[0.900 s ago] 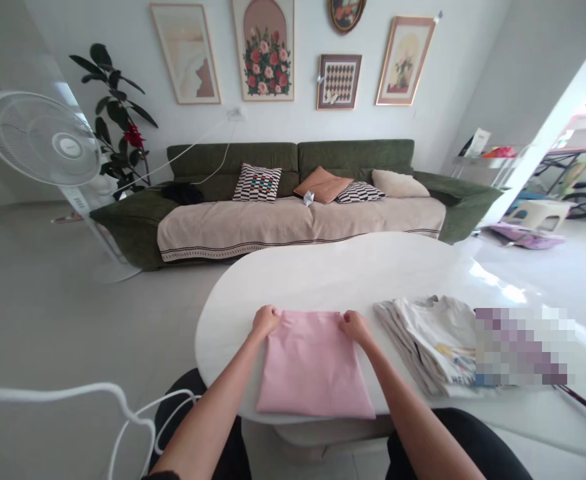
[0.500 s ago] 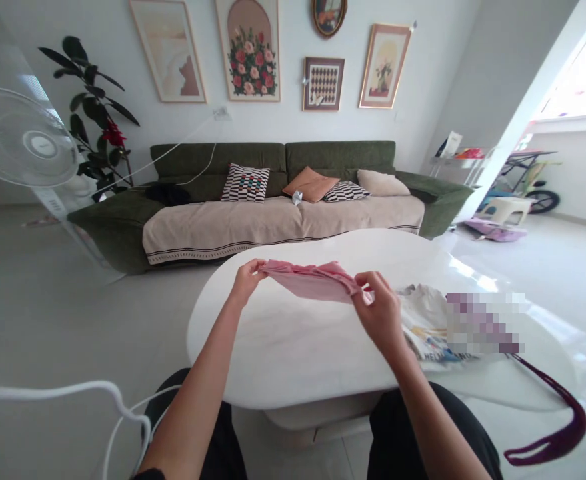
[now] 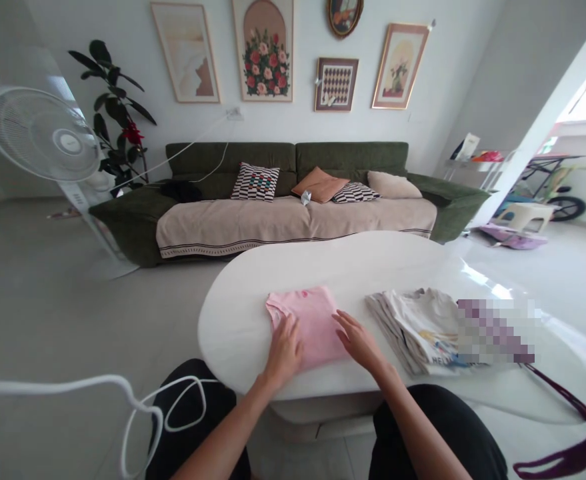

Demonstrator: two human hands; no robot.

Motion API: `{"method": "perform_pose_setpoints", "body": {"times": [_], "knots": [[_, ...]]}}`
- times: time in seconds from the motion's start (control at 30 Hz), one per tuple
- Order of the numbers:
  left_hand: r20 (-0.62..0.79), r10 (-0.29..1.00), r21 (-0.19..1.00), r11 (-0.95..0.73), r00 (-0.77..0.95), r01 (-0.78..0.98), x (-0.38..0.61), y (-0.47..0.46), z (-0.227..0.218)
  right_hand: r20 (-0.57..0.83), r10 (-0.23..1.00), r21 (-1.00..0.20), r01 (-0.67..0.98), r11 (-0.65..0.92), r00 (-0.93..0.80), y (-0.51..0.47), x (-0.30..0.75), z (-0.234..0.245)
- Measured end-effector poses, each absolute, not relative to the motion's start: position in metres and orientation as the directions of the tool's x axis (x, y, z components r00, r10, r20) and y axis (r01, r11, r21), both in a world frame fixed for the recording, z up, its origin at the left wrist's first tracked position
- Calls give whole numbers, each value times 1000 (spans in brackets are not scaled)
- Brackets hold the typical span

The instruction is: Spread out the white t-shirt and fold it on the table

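A folded pink garment lies on the white oval table, near its front edge. My left hand rests flat on the garment's near left part, fingers stretched out. My right hand lies flat on its right edge, fingers also spread. Neither hand grips anything. To the right sits a stack of folded white and grey shirts, one with a printed picture.
A dark red cord trails off the table at right. A green sofa with cushions stands behind the table. A white standing fan and a plant are at left. White cable loops by my knees.
The pink garment was lifted by its far edge, folded over and laid down smaller. Both hands let go of it and now press flat on top.
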State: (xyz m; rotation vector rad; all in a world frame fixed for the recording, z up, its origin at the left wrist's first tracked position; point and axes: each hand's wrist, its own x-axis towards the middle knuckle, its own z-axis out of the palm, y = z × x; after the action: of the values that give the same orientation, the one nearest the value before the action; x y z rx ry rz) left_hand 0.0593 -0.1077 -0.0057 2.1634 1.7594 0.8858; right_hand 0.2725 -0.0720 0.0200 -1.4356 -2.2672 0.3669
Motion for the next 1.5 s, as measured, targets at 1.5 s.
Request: {"method": "perform_pose_setpoints", "body": {"times": [1.5], "knots": [[134, 980, 923, -70, 144, -379, 221, -64, 87, 451, 867, -681, 710, 181, 211, -69, 475, 114]]}}
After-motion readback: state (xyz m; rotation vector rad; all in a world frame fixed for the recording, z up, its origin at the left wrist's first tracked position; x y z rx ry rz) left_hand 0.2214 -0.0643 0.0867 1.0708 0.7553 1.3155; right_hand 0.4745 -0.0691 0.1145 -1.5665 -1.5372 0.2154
